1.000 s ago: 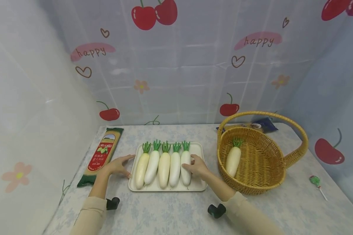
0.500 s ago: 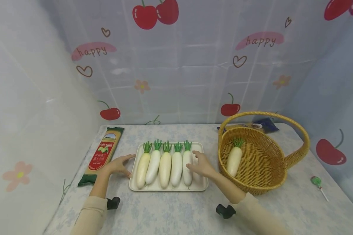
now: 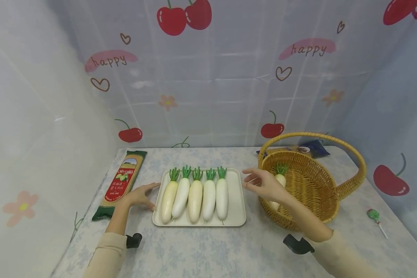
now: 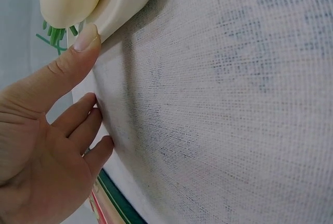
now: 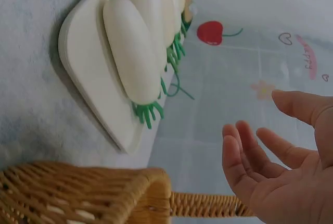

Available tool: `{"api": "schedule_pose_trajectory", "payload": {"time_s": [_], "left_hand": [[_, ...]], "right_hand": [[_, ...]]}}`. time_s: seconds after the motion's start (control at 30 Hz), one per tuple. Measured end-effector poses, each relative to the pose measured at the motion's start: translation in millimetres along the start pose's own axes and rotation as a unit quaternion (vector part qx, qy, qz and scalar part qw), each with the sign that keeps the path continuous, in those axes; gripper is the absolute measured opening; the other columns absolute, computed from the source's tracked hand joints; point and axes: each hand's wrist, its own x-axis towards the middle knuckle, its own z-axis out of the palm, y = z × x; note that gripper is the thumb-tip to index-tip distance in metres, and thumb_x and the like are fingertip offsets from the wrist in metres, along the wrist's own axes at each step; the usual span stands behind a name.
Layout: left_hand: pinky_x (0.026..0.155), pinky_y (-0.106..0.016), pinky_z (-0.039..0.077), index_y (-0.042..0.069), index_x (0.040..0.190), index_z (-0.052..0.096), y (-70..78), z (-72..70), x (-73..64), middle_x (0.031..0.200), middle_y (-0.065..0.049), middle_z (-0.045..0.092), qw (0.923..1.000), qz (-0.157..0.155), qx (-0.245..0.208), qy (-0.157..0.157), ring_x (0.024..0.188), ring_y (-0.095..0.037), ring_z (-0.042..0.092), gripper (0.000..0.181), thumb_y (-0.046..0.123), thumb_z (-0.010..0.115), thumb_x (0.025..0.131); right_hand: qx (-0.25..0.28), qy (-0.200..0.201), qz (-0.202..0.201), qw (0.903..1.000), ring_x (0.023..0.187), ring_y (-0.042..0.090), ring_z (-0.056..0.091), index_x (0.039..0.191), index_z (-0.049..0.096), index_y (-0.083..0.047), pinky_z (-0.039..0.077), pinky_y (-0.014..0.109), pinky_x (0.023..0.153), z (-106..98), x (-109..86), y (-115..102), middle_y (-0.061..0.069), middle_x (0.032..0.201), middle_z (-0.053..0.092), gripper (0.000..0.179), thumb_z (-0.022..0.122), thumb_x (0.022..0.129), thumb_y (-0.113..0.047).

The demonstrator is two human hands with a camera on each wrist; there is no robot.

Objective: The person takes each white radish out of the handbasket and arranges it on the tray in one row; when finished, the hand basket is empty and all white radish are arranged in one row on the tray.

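Several white radishes with green tops lie side by side on a cream tray (image 3: pixel 237 200); the rightmost radish (image 3: pixel 222 199) has bare tray to its right. My left hand (image 3: pixel 139 196) touches the tray's left edge, thumb and fingers spread; in the left wrist view its thumb meets the rim. Between the tray and a wicker basket (image 3: pixel 309 193), my right hand (image 3: pixel 265 185) hovers with fingers loosely bent and nothing in them. It partly covers another radish (image 3: pixel 280 179) inside the basket. The right wrist view shows that hand (image 5: pixel 281 166) apart from tray and basket.
A red and green pasta packet (image 3: pixel 119 183) lies left of my left hand. Behind the basket is a dark blue packet (image 3: pixel 312 148), partly hidden. A lollipop (image 3: pixel 377 222) lies at the right. A printed curtain (image 3: pixel 208 85) hangs behind the table.
My right hand has come off the rightmost radish and moved right, to the basket's near left side. That radish stays on the tray, and my left hand keeps its place at the edge.
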Motion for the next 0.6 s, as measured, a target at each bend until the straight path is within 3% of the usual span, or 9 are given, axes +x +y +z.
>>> {"api": "schedule_pose_trajectory", "payload": {"time_s": [0.17,0.3,0.43,0.6], "left_hand": [[0.106,-0.062,0.025,0.000,0.144,0.035,0.2,0.8,0.1,0.146,-0.033,0.026,1.0000,-0.001,-0.003,-0.001,0.134,-0.050,0.022,0.096,0.017,0.087,0.064],[0.106,-0.062,0.025,0.001,0.144,0.035,0.3,1.6,0.0,0.146,-0.033,0.026,1.0000,-0.006,-0.004,-0.003,0.134,-0.050,0.022,0.097,0.018,0.087,0.064],[0.106,-0.062,0.025,0.001,0.144,0.035,0.5,1.0,-0.2,0.146,-0.033,0.026,0.9999,-0.011,-0.003,-0.001,0.134,-0.051,0.021,0.097,0.018,0.087,0.063],[0.106,-0.061,0.026,0.001,0.144,0.035,0.8,0.6,0.6,0.146,-0.033,0.026,0.9999,-0.011,-0.002,0.003,0.134,-0.050,0.022,0.098,0.017,0.088,0.062]], "right_hand": [[0.000,0.002,0.003,1.0000,0.081,0.019,0.062,0.118,0.057,0.008,0.053,0.028,0.070,-27.8,-8.1,8.9,0.012,0.093,0.065,0.035,0.062,0.090,-0.010],[-0.016,-0.001,0.029,0.9994,0.078,0.019,0.062,0.116,0.059,0.007,0.053,0.028,0.066,-47.2,-11.5,22.0,0.010,0.090,0.065,0.035,0.065,0.089,-0.014],[-0.041,-0.011,0.072,0.9965,0.084,0.027,0.063,0.117,0.057,0.006,0.053,0.033,0.067,-62.6,-12.4,38.3,0.014,0.095,0.065,0.041,0.065,0.089,-0.022],[-0.063,-0.049,0.147,0.9859,0.101,0.039,0.056,0.129,0.046,0.010,0.054,0.041,0.074,-75.8,-11.6,59.0,0.029,0.113,0.056,0.061,0.067,0.087,-0.030]]}}
